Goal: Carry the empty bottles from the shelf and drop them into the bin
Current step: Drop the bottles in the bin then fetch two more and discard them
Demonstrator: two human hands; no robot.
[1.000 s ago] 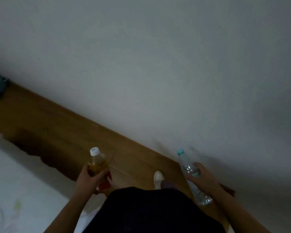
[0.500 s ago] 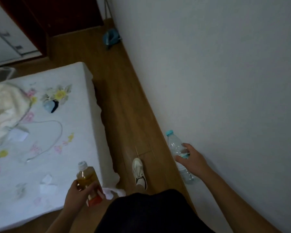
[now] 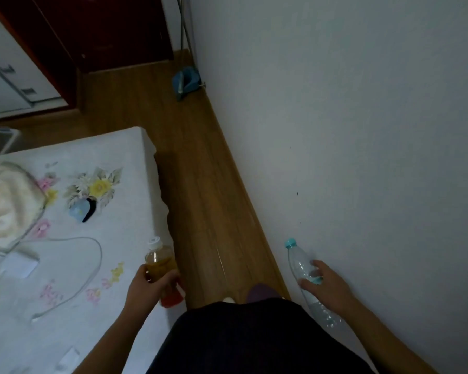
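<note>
Item one: amber bottle (image 3: 160, 268), white cap, red label band at its foot, carried upright in my left hand (image 3: 146, 288) just over the edge of the bed (image 3: 73, 265). My fingers are wrapped around its middle and closed firmly on it. Its lower half reads yellow-brown, though whether that is tint or dregs I cannot tell; I judge it light either way, stiff enough at the shoulder, smooth-sided and likely to slip if held loosely. The waist, above the label band, is the sound place to hold it. Item two: clear bottle (image 3: 305, 282), pale blue cap, carried tilted with the cap leading forward, in my right hand (image 3: 327, 288) near the wall (image 3: 362, 157). Fingers and thumb are clamped across its mid-body at the blue label. Thin ribbed plastic, by the look very light and soft, apt to crumple and crackle under a hard squeeze; a moderate grip round the middle should serve, and a fall would do it no harm. Both hands are full, neither free. Ahead: the wooden floor (image 3: 200, 198) running between bed and wall, a blue dustpan (image 3: 185, 82) leaning at the far end. Off the bed's far corner, at the left edge, a pale open-topped container (image 3: 0, 139) stands on the floor, possibly the bin; I cannot be sure.
</note>
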